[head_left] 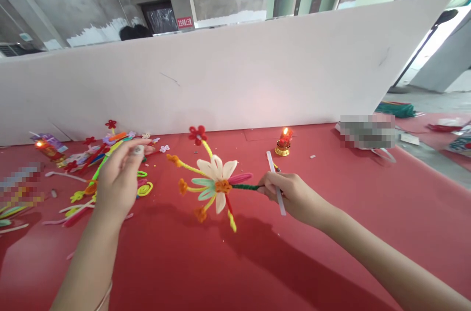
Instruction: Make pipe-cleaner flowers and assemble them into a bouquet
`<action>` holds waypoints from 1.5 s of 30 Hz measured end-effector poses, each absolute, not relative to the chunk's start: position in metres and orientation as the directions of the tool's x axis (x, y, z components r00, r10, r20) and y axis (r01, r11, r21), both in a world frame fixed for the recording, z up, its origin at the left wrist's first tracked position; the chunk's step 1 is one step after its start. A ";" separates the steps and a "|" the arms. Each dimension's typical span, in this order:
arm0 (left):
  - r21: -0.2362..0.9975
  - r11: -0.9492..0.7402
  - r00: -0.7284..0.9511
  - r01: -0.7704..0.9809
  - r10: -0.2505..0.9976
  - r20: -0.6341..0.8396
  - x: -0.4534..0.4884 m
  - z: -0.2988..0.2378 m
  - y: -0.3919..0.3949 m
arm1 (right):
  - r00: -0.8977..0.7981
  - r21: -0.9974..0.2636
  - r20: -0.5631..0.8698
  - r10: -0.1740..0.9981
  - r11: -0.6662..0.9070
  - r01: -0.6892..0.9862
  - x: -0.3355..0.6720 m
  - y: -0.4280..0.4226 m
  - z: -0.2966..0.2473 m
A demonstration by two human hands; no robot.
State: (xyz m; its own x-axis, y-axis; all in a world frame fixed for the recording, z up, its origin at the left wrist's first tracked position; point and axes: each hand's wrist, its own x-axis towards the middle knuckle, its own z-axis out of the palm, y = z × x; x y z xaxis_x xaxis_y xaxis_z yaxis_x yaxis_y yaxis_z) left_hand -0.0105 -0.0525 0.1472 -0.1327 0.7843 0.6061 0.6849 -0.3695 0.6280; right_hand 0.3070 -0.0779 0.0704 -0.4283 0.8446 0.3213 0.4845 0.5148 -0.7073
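My right hand (285, 192) grips the green stem of a pipe-cleaner flower (215, 179) and also holds a white stick (275, 181). The flower has white, mint and pink petals, an orange centre and yellow stalks tipped with red and orange blossoms. It hangs above the red table (331, 203), pointing left. My left hand (119, 176) is raised over a pile of coloured pipe-cleaner pieces (91, 168), fingers pinched together near an orange piece; whether it holds anything is unclear.
A lit red candle lamp (284, 142) stands behind the flower, another (47, 149) at the far left. A white board wall (235, 70) borders the table's far side. Blurred patches (368, 130) lie at the right and left edges.
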 end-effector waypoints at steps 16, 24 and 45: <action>0.166 -0.787 0.754 0.594 0.617 0.227 0.051 0.045 -0.083 | -0.373 -0.723 0.145 0.916 0.356 0.593 0.305 -0.092 0.009; 0.025 -0.828 0.796 0.561 0.547 0.260 0.054 0.022 -0.080 | -0.528 -0.713 0.040 0.849 0.394 0.580 0.276 -0.063 0.011; -0.208 -0.824 0.843 0.526 0.475 0.251 0.063 0.010 -0.085 | -0.439 -0.703 0.183 0.880 0.429 0.568 0.257 -0.064 -0.006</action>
State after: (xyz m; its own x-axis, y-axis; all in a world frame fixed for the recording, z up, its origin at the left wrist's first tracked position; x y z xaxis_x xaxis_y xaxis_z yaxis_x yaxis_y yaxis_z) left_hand 0.0635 -0.0846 0.0105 0.8433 0.4751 0.2513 0.5264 -0.8243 -0.2082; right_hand 0.2568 -0.0638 -0.0057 -0.4388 0.8798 0.1826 0.5676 0.4289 -0.7028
